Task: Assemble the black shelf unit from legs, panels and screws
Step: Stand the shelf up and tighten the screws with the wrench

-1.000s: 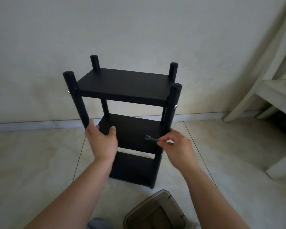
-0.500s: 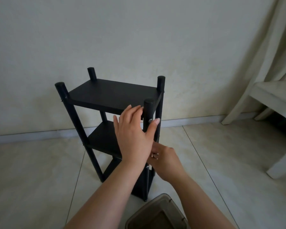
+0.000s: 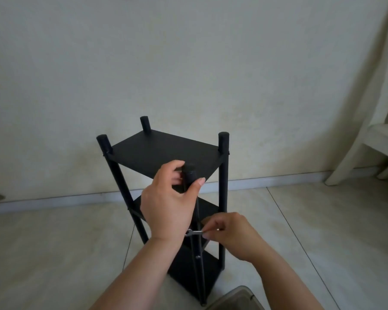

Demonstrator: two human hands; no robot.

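The black shelf unit (image 3: pixel 166 153) stands upright on the tiled floor (image 3: pixel 323 231) near the wall, and within the last second it has been turned so that one corner leg (image 3: pixel 189 175) now faces the person. The left hand (image 3: pixel 168 209) has left the lower leg and now grips that leg's top, fingers curled round it. The right hand (image 3: pixel 231 233) pinches a small metal wrench (image 3: pixel 194 232) at the middle shelf's joint, so probably a screw there is being tightened, late in the build.

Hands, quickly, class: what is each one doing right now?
Left hand: grips the near leg top.
Right hand: pinches a small wrench.
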